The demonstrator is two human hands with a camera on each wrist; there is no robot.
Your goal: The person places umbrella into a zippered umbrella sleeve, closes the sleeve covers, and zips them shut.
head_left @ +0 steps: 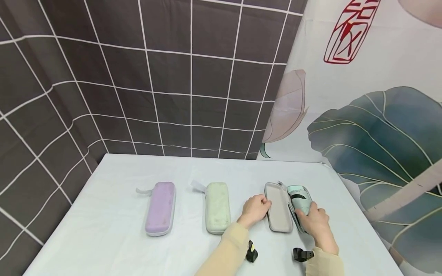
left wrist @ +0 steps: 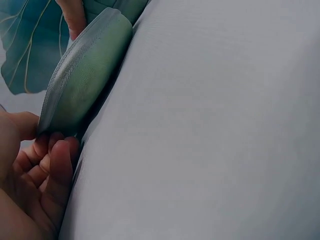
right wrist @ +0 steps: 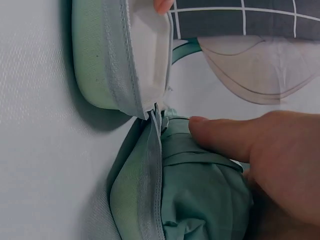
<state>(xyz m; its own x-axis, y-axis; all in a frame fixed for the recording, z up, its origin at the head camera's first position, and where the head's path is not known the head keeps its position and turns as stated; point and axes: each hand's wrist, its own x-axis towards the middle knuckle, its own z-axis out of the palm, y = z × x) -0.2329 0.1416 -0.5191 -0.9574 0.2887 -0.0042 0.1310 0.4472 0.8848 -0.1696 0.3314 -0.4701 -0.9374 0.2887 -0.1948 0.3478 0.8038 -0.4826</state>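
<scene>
On the right of the white table lies an unzipped pale-green case (right wrist: 92,55), its two halves spread apart. The pale inside of its lid (head_left: 279,209) faces up in the head view. My left hand (head_left: 255,210) pinches the lid's left edge, thumb on the rim and fingers curled beneath. In the other half sits a teal folded umbrella (right wrist: 200,192) with a strap round its bundled fabric. My right hand (head_left: 315,221) grips the umbrella, its thumb lying along the top near the strap; the other fingers are mostly hidden in the right wrist view.
A closed light-green case (head_left: 217,209) lies left of my left hand. Further left is a closed purple case (head_left: 160,209); both have wrist loops. Behind the white table (head_left: 103,230) hang a dark grid-patterned cloth (head_left: 169,76) and a leaf-printed cloth (head_left: 310,88).
</scene>
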